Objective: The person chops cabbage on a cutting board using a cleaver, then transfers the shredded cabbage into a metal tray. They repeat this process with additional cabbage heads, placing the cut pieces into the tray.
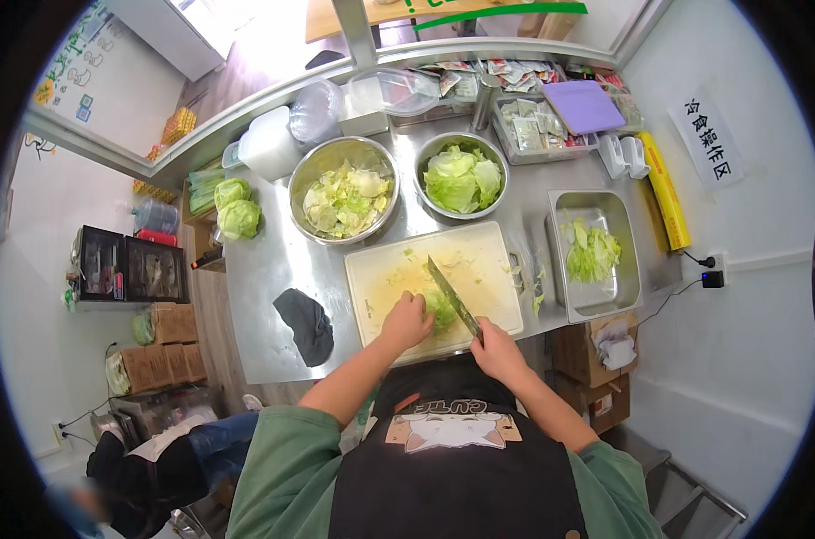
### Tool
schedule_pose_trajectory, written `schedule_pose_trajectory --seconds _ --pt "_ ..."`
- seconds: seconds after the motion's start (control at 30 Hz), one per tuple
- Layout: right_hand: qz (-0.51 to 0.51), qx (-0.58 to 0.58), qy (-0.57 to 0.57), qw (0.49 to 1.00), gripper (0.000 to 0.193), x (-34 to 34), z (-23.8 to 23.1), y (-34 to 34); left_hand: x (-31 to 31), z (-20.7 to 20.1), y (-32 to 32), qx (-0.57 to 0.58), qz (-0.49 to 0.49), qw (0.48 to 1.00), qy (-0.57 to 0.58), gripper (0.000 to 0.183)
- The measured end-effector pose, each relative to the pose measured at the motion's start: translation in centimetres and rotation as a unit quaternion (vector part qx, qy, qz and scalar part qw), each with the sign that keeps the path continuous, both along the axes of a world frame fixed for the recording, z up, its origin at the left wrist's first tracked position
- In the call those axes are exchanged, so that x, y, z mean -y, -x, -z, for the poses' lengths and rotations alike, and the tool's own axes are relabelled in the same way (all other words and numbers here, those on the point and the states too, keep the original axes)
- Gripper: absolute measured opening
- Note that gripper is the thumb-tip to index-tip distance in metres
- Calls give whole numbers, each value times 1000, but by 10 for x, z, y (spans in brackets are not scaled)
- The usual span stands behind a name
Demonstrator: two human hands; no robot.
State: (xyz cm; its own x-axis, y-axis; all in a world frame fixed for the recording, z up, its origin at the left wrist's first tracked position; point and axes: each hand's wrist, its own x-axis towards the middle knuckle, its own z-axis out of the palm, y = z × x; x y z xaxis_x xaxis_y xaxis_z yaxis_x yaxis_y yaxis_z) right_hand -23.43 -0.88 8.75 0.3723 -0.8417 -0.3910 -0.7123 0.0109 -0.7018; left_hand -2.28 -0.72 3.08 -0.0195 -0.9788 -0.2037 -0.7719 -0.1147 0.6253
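On the white cutting board (372,269) lies a small pile of green lettuce (441,310). My left hand (409,320) presses on its left side with bent fingers. The handle of a kitchen knife (454,298) is wrapped in my right hand (499,349). Its long blade slants up and to the left across the board, just right of the lettuce. Small lettuce scraps are scattered on the board above the blade. Behind the board stand a steel bowl (297,193) of chopped pale lettuce and another steel bowl (423,202) of larger green leaves.
A steel pan (596,305) with cut lettuce sits at the right. Left of the board lies a dark cloth (305,327); lettuce heads (238,216) rest at the counter's left edge. Packet-filled tubs (515,154) line the back. Another person (169,476) is at lower left.
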Motion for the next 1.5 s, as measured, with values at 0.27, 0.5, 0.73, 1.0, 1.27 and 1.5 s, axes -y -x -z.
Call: schedule_pose_trajectory --seconds 0.27,0.5,0.73,1.0,1.27,1.5 --pt "-37 -42 15 998 25 -5 -4 -3 1 32 0 17 117 991 60 21" --pt "-58 -43 64 995 22 -11 48 -13 7 29 1 33 139 988 52 23" --pt "-98 -95 -4 991 17 0 4 -18 7 29 0 34 134 990 18 26" --pt "-90 -77 26 993 20 10 10 -27 5 29 1 35 127 991 13 25" --pt "-83 -37 50 995 22 -1 56 -24 2 38 -1 7 118 992 46 24" --pt "-85 -78 -33 993 22 8 -6 -30 -1 35 -3 -4 116 993 36 25"
